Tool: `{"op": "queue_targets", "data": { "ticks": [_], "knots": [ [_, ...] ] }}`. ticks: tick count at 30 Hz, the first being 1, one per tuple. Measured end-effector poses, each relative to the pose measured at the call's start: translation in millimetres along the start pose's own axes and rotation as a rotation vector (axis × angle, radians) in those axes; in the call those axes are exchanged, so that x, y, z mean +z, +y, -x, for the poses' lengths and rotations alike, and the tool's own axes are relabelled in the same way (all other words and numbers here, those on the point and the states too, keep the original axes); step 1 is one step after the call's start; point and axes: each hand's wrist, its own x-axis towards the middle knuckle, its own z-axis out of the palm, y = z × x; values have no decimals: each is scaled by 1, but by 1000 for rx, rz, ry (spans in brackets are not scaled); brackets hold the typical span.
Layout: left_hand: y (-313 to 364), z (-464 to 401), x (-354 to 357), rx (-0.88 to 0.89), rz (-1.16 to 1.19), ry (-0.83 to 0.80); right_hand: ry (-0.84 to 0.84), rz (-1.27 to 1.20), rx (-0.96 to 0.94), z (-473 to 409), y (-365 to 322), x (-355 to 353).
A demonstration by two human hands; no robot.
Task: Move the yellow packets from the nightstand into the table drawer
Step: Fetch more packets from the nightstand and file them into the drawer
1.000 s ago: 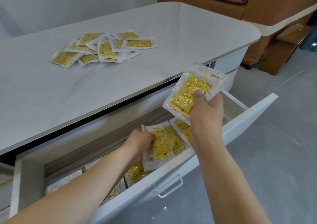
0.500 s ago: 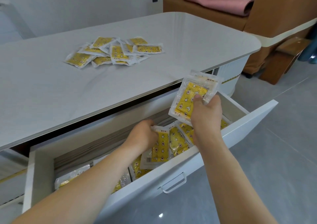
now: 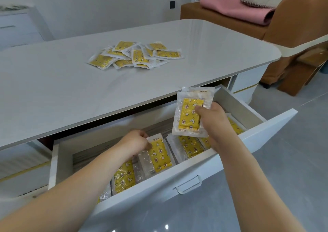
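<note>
- The right hand [image 3: 211,123] pinches a small stack of yellow packets [image 3: 190,115] upright, long axis near-to-far, directly above the open drawer [image 3: 257,134], at its right end.
- The left hand [image 3: 136,143] grips a packet [image 3: 158,155] already inside.
- More loose packets [image 3: 136,54] lie on the counter [image 3: 53,82], far and left of both hands, the left hand nearer.

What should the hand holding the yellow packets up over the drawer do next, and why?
Probably lower them into the drawer. The right hand holds a small stack of clear-wrapped yellow packets above the open white drawer, while the left hand pinches a packet already standing in the row. There looks to be room in the row to slot them in.
</note>
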Motion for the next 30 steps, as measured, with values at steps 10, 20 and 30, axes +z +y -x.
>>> {"op": "queue_targets", "data": {
  "ticks": [10, 20, 30],
  "knots": [
    [-4, -5, 4, 205, -269, 115, -114, 59, 14, 1, 0, -2],
    [31, 15, -22, 200, 732, -205, -240, 153, 58, 1, 0, 1],
    [-8, 20, -45, 99, 547, -112, -282, 257, 41, 13, -2, 23]
  ]
}}
